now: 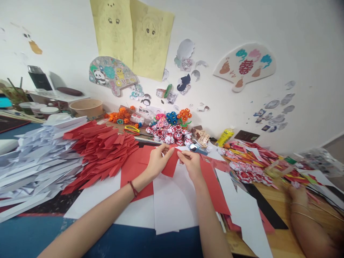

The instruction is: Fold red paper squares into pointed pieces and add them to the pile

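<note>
At the frame's centre, the left hand [157,163] and right hand [192,164] pinch a red paper [170,168] by its upper edge; it slants down between them, mostly nearer the left, long axis unclear.

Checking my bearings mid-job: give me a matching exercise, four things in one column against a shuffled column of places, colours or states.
1. Left hand
2. Scissors
3. Folded white papers
4. Panda fan

A. Heaped beside the folded red papers
B. On the wall
C. Holding a piece of red paper
D. Yellow-handled

Pairs: 1-C, 2-D, 3-A, 4-B
</note>
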A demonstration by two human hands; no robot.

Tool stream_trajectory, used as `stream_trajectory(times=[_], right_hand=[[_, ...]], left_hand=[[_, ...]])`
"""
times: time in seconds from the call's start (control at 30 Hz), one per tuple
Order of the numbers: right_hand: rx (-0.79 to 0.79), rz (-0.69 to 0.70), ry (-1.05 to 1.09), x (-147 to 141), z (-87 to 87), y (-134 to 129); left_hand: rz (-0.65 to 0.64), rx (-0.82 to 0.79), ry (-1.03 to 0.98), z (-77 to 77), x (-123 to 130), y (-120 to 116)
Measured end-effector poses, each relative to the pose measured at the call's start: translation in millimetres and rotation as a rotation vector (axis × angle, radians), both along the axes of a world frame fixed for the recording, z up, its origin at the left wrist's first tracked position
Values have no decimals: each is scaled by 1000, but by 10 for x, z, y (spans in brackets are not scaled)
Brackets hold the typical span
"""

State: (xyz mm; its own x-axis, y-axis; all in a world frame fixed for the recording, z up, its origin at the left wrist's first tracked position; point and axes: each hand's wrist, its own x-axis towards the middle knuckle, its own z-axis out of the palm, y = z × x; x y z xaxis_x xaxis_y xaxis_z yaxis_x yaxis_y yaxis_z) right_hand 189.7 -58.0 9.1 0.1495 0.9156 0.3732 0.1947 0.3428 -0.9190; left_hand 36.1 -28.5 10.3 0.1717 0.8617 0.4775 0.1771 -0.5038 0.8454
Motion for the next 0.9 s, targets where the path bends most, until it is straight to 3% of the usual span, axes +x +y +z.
stream_trajectory(times=[0.53, 0.9], right_hand=[[-52, 22, -45, 9, -44, 20], [-62, 45, -31, 15, -30, -6]], left_hand=[[-13, 11, -53, -20, -47, 109], [-129, -105, -60, -104, -48, 216]])
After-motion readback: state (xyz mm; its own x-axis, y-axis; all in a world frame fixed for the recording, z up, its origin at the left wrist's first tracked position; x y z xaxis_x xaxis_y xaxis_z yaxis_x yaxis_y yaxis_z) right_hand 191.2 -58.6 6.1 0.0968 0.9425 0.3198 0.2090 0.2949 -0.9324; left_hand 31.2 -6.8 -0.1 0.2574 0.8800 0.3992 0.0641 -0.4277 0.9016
